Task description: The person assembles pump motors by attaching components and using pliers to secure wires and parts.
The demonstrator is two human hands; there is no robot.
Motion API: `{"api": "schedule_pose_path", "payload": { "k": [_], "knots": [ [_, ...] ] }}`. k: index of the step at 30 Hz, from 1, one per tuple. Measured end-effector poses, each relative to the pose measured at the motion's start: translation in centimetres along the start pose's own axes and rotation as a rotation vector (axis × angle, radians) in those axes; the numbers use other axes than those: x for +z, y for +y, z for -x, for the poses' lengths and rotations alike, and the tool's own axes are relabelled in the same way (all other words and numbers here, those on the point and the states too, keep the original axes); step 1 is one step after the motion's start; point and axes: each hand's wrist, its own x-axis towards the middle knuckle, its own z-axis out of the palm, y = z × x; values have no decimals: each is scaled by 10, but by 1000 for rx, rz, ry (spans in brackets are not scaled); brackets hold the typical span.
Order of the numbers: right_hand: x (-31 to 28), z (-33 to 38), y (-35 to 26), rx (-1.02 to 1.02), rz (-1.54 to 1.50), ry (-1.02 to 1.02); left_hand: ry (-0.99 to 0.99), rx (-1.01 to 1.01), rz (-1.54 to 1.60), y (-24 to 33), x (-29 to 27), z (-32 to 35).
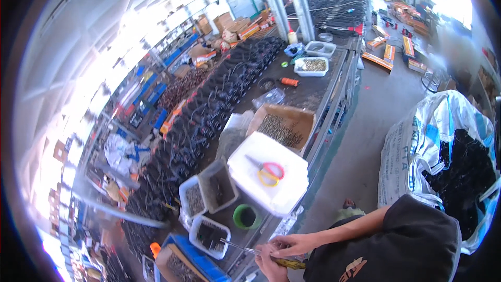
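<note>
Both hands meet low in the view, over the near edge of the workbench [240, 263]. What looks like a screwdriver [289, 263], with a yellow-and-dark handle, lies across them. Its thin metal shaft points left toward a white tub of small dark parts [210, 236]. My left hand [270, 268] is closed around it between handle and shaft. From the right, my right hand [293, 245] closes over the same place, fingers bent against the left hand. Any small part between the fingertips is hidden. Scissors [268, 173] with red and yellow handles rest on a white foam lid [282, 198] beyond.
A green cup [245, 216], a grey bin [218, 187] and a carton of screws [309, 120] stand on the bench. Rows of black parts [209, 99] line its far side. To the right are a large white sack [399, 162] and orange boxes [378, 61] on the floor.
</note>
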Motion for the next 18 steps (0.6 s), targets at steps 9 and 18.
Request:
{"api": "schedule_pose_path", "payload": {
  "k": [9, 18],
  "knots": [
    [-205, 167, -40, -84, 250, 224, -512, -276, -156, -147, 200, -9],
    [-349, 332, -19, 159, 200, 861, -524, -810, -36, -240, 382, -33]
  ]
}}
